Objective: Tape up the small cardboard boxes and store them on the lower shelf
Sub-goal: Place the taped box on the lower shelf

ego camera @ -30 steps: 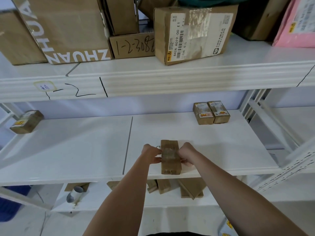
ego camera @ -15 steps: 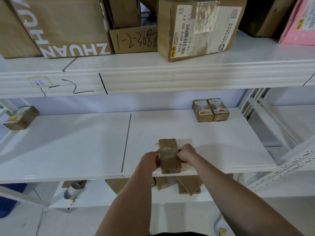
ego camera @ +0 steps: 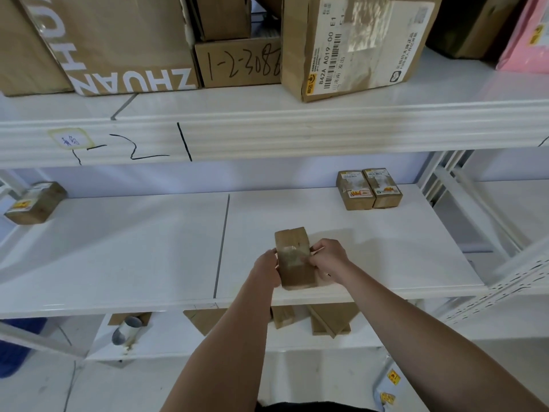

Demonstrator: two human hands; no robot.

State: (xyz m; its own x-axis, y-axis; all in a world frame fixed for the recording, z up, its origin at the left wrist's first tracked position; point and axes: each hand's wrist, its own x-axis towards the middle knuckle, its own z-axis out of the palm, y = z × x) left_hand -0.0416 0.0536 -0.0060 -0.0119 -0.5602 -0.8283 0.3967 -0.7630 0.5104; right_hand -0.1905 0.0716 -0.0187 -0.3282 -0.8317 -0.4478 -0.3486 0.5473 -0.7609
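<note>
Lying on the white middle shelf (ego camera: pixel 386 263) near its front edge, the small cardboard box (ego camera: pixel 294 258) has its long axis running away from the person, toward the back wall. A band of clear tape (ego camera: pixel 292 257) crosses it the short way, from flank to flank. The left hand (ego camera: pixel 267 267) cups the box's left side with curled fingers, and the right hand (ego camera: pixel 328 258) is at the right side, fingertips pressing on the tape's end there. Both hands are equally near, so the box sits squarely between them. The next move looks like smoothing the tape down both flanks. Two taped boxes (ego camera: pixel 368 188) stand at the back right, well apart.
</note>
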